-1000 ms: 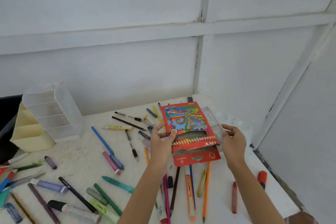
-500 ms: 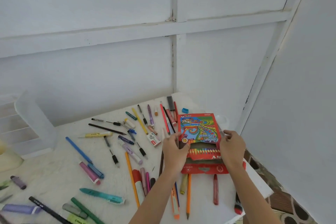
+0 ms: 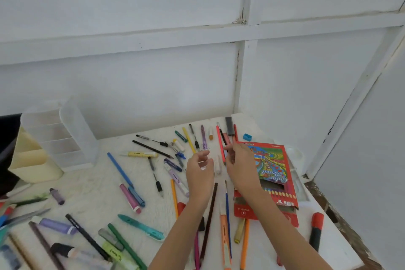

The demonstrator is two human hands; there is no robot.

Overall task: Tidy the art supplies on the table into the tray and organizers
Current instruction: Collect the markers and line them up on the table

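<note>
- Pens [image 3: 120, 169] litter your counter [image 3: 87, 190]; 2 organizers [image 3: 65, 138] look unfilled, so tidying has barely begun.
- Your left grip [image 3: 200, 169] and right grip [image 3: 238, 164] hover half-curled; any hold is unclear.

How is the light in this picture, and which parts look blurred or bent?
Head view: soft, even light, no glare, faint shadows; the left hand and right hand are slightly motion-blurred, so what they hold is unclear; lettering on the colour pencil box is readable; the wide lens slightly bows the wall battens.
</note>
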